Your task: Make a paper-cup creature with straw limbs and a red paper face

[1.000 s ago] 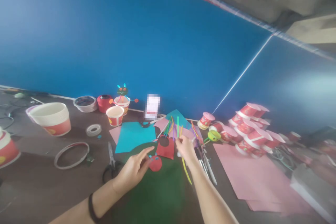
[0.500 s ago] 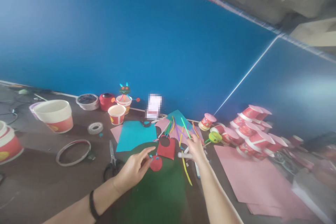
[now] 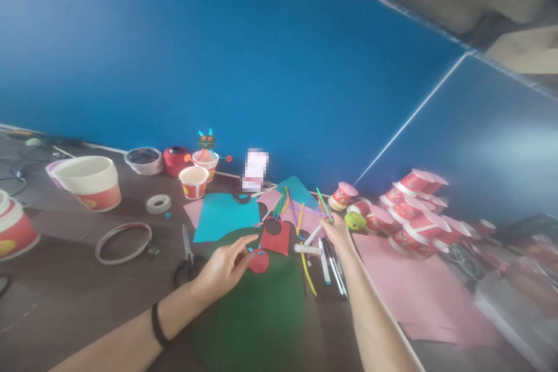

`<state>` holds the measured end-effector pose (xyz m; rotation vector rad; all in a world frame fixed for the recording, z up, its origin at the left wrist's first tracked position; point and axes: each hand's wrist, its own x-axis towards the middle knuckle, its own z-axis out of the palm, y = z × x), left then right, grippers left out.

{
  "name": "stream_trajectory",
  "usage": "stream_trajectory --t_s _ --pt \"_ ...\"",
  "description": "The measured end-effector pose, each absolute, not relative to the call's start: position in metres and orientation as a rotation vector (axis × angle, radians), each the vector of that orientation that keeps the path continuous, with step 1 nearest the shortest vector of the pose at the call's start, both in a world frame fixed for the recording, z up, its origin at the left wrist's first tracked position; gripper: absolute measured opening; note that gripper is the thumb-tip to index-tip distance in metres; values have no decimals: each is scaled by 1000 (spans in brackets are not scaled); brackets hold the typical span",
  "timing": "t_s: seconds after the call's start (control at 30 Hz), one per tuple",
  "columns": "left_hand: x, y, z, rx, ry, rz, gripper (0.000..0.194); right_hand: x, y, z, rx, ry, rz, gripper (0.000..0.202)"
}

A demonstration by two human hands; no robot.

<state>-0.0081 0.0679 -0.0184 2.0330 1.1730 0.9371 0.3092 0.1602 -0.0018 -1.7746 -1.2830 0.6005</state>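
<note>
My left hand is over the green sheet. Its index finger points out, and the thumb and another finger close at the left edge of a red paper disc with small blue pieces on top. Further right, my right hand pinches a green pipe cleaner that slants up from the fingers. Purple, yellow and other pipe cleaners lie beside it on pink and teal paper. A red paper piece with a round cut-out lies between my hands.
Scissors, a tape roll and a ring lie left. Paper cups stand behind, one with a paper figure. Right are pens, stacked cups and pink sheets. A blue wall rises behind.
My right hand has moved right with the green pipe cleaner, uncovering the pens beneath it. My left hand stays at the red disc. The view has tipped slightly.
</note>
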Motion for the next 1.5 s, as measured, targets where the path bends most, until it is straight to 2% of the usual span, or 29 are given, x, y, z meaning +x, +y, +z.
stream_trajectory --t_s 0.17,0.67,0.83,0.9,1.17,1.33,1.5 --pt "-8 68 -19 2027 1178 920 36 317 158 9 -1885 -1349 313 47" --pt "-7 69 -18 2048 1168 920 34 334 153 18 -1960 -1520 206 19" --pt "-7 68 -20 2050 1168 937 33 323 137 29 -2017 -1542 138 29" --pt "-7 68 -19 2051 1178 937 33 313 125 27 -2005 -1570 175 34" --pt "-4 65 -15 2063 1193 924 32 295 83 17 -1897 -1664 493 30" --pt "5 57 -5 2083 1146 919 33 283 62 11 -1770 -1631 690 44" --pt "43 61 20 1619 1002 977 29 259 44 11 -1631 -1601 822 43"
